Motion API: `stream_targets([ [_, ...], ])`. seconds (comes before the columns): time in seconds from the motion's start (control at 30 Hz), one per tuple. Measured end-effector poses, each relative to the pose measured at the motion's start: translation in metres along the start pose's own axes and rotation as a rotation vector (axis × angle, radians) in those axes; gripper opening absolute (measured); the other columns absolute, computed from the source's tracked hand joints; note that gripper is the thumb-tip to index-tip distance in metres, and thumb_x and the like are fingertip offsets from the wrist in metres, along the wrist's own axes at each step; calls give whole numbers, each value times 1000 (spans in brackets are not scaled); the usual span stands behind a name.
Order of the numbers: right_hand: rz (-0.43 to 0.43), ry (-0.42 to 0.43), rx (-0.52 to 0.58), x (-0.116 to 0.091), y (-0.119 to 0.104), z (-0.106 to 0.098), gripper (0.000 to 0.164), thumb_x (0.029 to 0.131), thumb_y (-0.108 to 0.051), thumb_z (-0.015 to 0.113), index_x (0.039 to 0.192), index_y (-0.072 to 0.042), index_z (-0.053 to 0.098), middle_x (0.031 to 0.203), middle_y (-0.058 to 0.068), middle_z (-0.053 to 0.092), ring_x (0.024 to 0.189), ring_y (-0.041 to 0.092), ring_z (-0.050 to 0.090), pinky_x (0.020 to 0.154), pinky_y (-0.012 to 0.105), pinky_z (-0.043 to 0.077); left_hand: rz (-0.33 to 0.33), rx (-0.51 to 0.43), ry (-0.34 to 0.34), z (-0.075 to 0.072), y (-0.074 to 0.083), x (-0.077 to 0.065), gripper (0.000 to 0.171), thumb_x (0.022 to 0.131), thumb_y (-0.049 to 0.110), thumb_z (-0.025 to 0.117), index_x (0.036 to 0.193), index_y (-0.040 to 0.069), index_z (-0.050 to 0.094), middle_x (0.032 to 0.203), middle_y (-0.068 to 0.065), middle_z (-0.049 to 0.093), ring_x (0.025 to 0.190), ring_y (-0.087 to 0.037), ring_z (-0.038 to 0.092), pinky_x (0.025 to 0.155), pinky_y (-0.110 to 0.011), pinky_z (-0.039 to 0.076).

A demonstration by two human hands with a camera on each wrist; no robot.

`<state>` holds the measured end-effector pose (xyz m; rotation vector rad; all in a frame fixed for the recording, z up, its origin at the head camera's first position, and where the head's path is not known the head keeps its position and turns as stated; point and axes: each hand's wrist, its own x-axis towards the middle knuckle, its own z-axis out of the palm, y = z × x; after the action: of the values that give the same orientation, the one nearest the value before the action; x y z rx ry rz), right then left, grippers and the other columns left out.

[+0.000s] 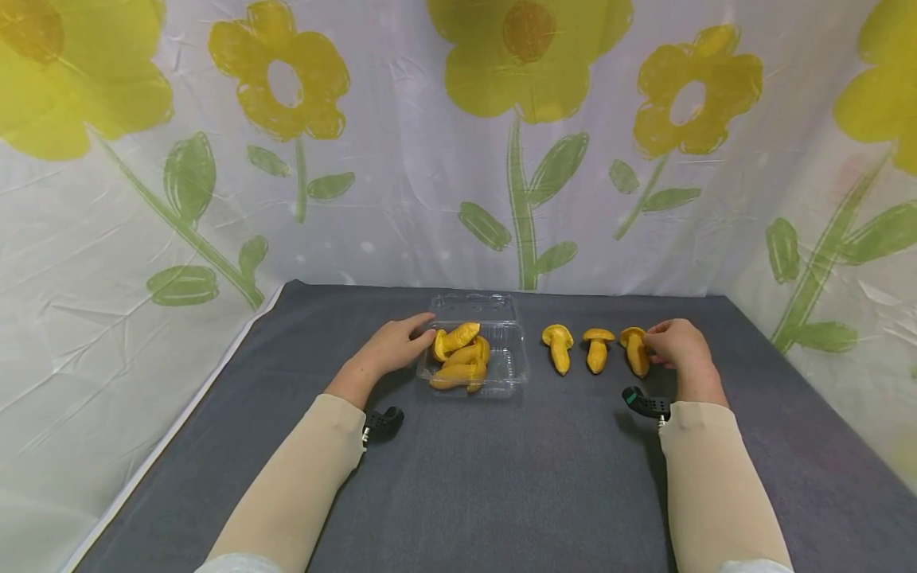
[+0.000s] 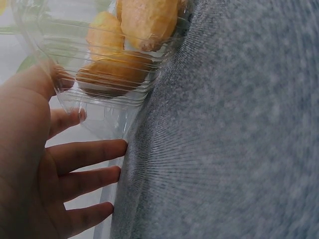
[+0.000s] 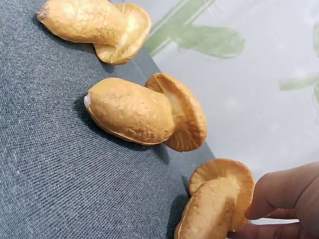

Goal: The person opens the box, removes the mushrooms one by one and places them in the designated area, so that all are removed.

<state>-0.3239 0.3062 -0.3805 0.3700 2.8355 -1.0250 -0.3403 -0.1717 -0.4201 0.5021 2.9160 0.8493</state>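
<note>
My left hand (image 1: pixel 396 344) is at the left wall of a clear plastic clamshell box (image 1: pixel 507 362), the thumb over its rim and the index finger outside. In the left wrist view the other fingers spread towards the grey cloth. Several yellow-brown mushrooms (image 1: pixel 458 376) lie heaped in the left part of the box, its lid tipped back. To the right, my right hand (image 1: pixel 680 346) pinches the cap edge of the rightmost mushroom (image 3: pixel 212 204). Beside it lie a middle mushroom (image 3: pixel 132 112) and a left one (image 3: pixel 87 20), stems towards me.
A dark grey cloth (image 1: pixel 516 485) covers the table. Behind it hangs a pale curtain (image 1: pixel 401 199) with printed yellow flowers, which also closes off both sides. Each wrist wears a black camera mount (image 1: pixel 648 403).
</note>
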Motion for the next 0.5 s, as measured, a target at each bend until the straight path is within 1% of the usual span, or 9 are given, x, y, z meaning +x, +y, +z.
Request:
stream_targets([
  [0.2, -16, -16, -6, 0, 0, 0, 45, 104, -22, 53, 134, 12, 56, 132, 34, 55, 107, 43, 67, 86, 49, 57, 4, 3, 1, 1, -1, 0, 60, 109, 47, 45, 161, 18, 38, 142, -14, 60, 125, -32, 60, 101, -55, 49],
  [0.33, -29, -21, -11, -1, 0, -3, 47, 104, -22, 51, 136, 12, 55, 130, 34, 55, 109, 45, 63, 89, 52, 55, 1, 5, 3, 1, 0, 1, 60, 109, 47, 45, 161, 19, 38, 141, -13, 61, 124, -32, 60, 102, -55, 49],
  [0.5, -52, 6, -56, -4, -5, -8, 47, 103, -22, 52, 135, 13, 55, 129, 34, 55, 112, 46, 57, 94, 58, 50, -7, 12, 2, 1, 0, 1, 60, 109, 47, 45, 161, 19, 38, 142, -13, 61, 124, -31, 61, 102, -54, 49],
])
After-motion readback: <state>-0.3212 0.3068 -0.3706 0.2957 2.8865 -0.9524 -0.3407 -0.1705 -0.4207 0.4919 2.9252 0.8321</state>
